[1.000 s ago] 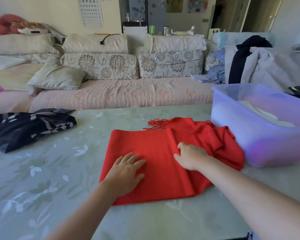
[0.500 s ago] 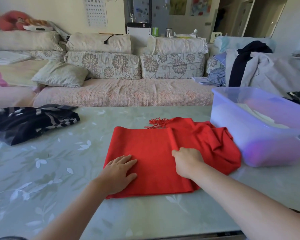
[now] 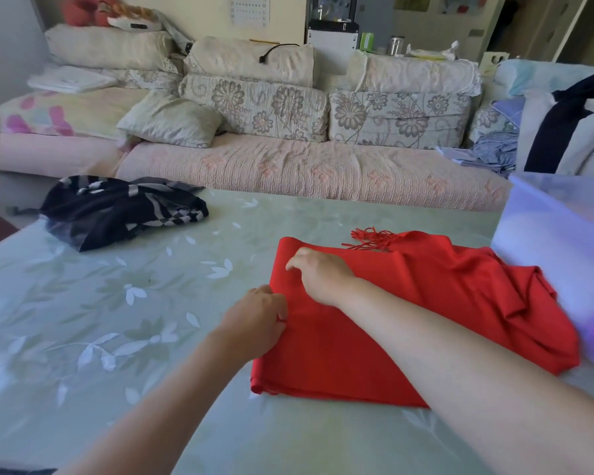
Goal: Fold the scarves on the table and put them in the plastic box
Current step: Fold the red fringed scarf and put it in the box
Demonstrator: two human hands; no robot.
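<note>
Left hand (image 3: 254, 320) pinches the red scarf (image 3: 408, 303) at its left fold; right hand (image 3: 323, 277) curls onto the same edge nr the far corner, prob. to lift it & fold twd the bunched right half. Scarf lies mid-table (image 3: 117, 320), right side against the plastic box (image 3: 556, 241). Room's to the left, w/ the black-and-white scarf (image 3: 117, 214) well apart.

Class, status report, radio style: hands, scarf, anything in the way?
Left hand and right hand pinch left edge of red scarf. Part-folded on table, beside plastic box. Nothing blocking; checked scarf apart.
</note>
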